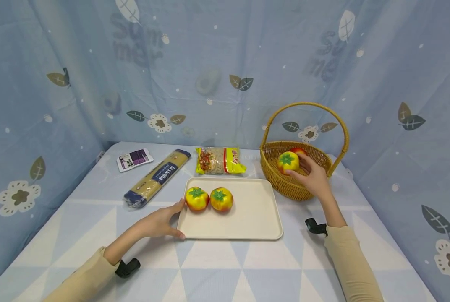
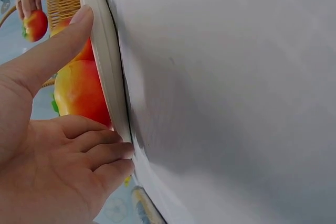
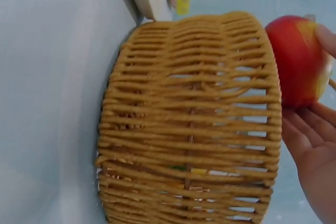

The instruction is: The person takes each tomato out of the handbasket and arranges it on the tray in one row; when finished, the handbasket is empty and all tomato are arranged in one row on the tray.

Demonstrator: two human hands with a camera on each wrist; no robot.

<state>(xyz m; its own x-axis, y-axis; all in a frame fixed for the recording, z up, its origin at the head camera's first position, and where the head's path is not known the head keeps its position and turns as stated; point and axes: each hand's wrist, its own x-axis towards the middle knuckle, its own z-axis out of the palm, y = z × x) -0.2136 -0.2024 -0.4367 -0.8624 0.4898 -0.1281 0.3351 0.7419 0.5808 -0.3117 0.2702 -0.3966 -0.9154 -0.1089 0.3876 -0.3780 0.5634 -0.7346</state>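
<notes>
My right hand (image 1: 313, 177) holds a yellow-red persimmon (image 1: 288, 162) with a green leafy top, fingers and thumb around it, above the rim of a wicker basket (image 1: 293, 191). Inside the basket a red fruit (image 1: 298, 150) partly shows behind the held one. In the right wrist view the woven side hides most of the contents. Two more persimmons (image 1: 221, 199) sit side by side on the left half of a cream tray (image 1: 253, 214). At that tray's left edge rests my left hand (image 1: 158, 222), thumb and fingers spread and touching the rim, as the left wrist view also shows.
Behind the tray lies a yellow-red food packet (image 1: 216, 160). A long pack of spaghetti (image 1: 158, 178) lies slanted to its left, with a small white and purple pouch (image 1: 134, 160) beyond. The basket's tall handle (image 1: 304, 103) arches upward. A patterned curtain hangs behind the table.
</notes>
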